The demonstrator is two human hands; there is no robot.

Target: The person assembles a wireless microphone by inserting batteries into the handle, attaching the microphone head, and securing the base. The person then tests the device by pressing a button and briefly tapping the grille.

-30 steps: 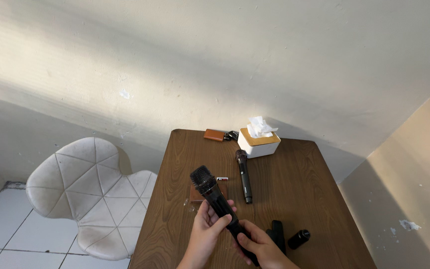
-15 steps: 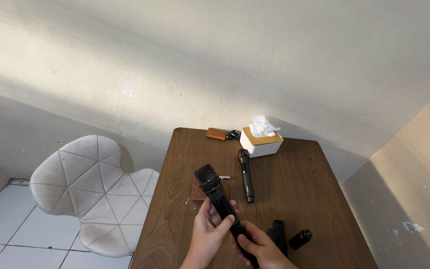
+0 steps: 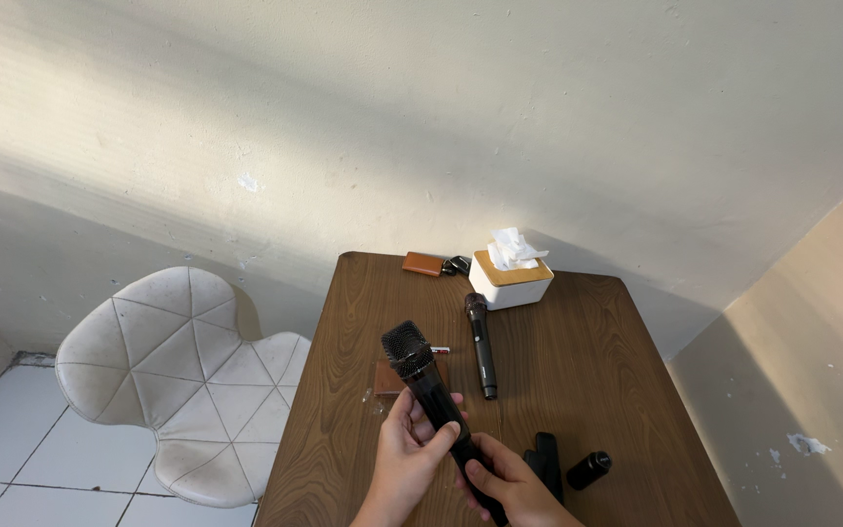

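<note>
Your left hand [image 3: 407, 451] has its fingers wrapped around the middle of the black microphone [image 3: 428, 392], thumb lying along the barrel, and your right hand [image 3: 511, 488] is closed around the lower end of the handle. You hold it above the near end of the wooden table [image 3: 587, 361], head tilted up and away from you. The barrel looks like smooth, hard plastic or metal, so it is probably stiff, fairly solid in weight and a little slippery; grip it on the barrel, not on the round mesh head, which could dent. Beyond lie a second microphone [image 3: 481, 344], a brown pad [image 3: 389, 379], a small black cylinder [image 3: 587, 469] and a black clip-like piece [image 3: 542, 459]. Farther back stands a white tissue box [image 3: 509, 277] with a wooden lid.
</note>
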